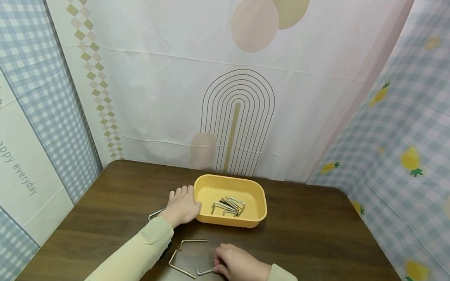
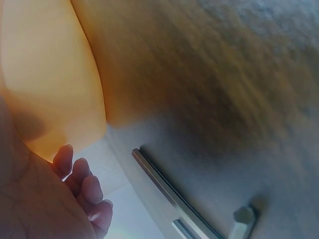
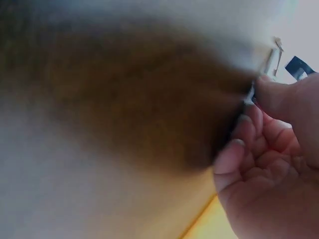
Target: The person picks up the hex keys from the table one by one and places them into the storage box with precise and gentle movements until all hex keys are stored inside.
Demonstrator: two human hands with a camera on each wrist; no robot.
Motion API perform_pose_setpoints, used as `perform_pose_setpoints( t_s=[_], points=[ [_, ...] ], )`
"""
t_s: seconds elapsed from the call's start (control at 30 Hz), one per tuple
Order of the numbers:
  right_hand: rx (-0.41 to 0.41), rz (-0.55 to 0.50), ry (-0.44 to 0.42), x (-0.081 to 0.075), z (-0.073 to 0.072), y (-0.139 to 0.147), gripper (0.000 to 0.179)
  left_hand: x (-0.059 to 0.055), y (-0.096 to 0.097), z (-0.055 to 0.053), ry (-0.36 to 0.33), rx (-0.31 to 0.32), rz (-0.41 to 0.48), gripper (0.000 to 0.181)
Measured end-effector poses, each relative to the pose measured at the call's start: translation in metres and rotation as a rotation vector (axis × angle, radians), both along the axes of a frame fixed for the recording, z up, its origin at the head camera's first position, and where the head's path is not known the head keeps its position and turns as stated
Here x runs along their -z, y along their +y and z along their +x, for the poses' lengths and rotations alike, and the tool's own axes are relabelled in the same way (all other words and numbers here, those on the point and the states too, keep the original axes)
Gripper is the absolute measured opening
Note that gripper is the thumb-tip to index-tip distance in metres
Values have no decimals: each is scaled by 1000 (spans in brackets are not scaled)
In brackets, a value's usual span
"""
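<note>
My left hand (image 1: 182, 205) lies against the left end of a yellow plastic bin (image 1: 259, 216), thumb near its front corner. In the left wrist view its fingers (image 2: 92, 189) look relaxed and hold nothing, beside the bin's wall (image 2: 55, 74). Several hex keys (image 1: 230, 206) lie heaped inside the bin. Low in front, my right hand (image 1: 239, 265) pinches the end of a small silver hex key (image 1: 204, 273) at the tabletop. To its left are two brassy hex keys, one farther off (image 1: 193, 240) and one nearer (image 1: 181, 270).
Beside my left wrist another hex key (image 1: 155, 213) shows, partly hidden by the arm. All this is on a dark brown wooden table (image 1: 310, 242). A patterned cloth (image 1: 156, 92) hangs behind it, with checked cloths (image 1: 388, 162) on both sides.
</note>
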State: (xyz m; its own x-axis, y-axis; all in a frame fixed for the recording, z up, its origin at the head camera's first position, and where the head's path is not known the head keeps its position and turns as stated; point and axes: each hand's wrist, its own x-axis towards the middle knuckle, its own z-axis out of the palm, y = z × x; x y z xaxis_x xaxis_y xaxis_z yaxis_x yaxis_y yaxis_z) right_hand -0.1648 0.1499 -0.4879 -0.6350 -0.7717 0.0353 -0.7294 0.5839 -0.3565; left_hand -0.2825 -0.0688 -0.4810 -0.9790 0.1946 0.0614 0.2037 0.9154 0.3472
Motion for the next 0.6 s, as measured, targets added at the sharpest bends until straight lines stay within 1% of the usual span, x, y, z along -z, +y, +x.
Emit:
perform_pose_setpoints(
  t_s=[0.07,0.23,0.3,0.37,0.47,0.6],
  points=[
    [7,12,-31,-3,0,3,18,-1,0,0,-1,0,-3,40],
    [68,25,-155,-11,-2,8,18,-2,1,-1,7,3,-11,38],
    [79,24,-183,-12,-3,10,16,-2,1,0,11,3,-10,38],
    [77,23,-175,-13,-3,12,14,-2,1,0,11,3,-7,37],
    [63,20,-139,-16,-4,16,13,0,0,-1,10,5,-5,37],
    [70,-24,-108,-31,-9,23,13,0,0,-1,10,7,-6,38]
  ],
)
